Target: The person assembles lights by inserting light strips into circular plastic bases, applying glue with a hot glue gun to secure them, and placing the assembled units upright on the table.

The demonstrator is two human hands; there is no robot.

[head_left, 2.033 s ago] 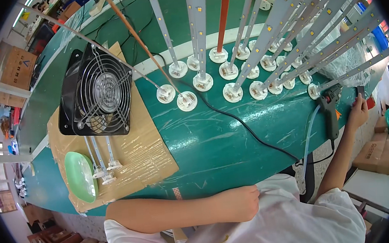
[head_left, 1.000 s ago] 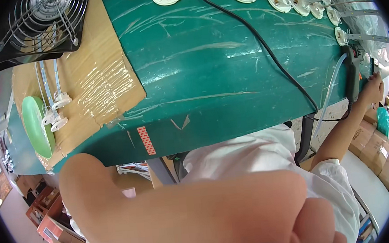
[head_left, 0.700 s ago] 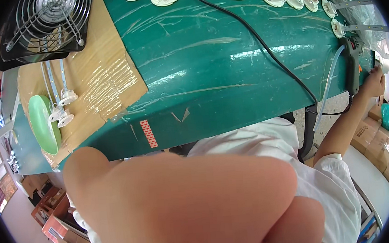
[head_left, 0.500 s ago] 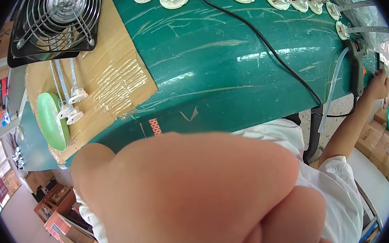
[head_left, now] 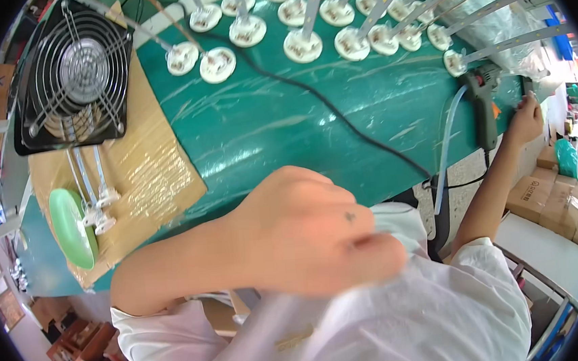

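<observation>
Hands at the green worktop (head_left: 284,120), head view.
The left hand (head_left: 307,237), fingers curled and holding nothing visible, hovers over the white shirt (head_left: 395,321) below the worktop's near edge. The right hand (head_left: 527,119) reaches beside the glue gun (head_left: 483,107) at the worktop's right end; its grip cannot be told.

- The person wears a white garment (head_left: 408,313) with short sleeves; both forearms are bare.
- The cloth looks thin and smooth, with soft folds on the chest and the shoulders.
- The left hand (head_left: 306,230) is bare, without glove, ring or watch. A small dark mark is on its back, and a reddish spot is near one knuckle.
- The right hand (head_left: 525,121) is bare too; it is small in the picture, so details cannot be seen.
- The right sleeve (head_left: 475,257) ends above the elbow.
</observation>
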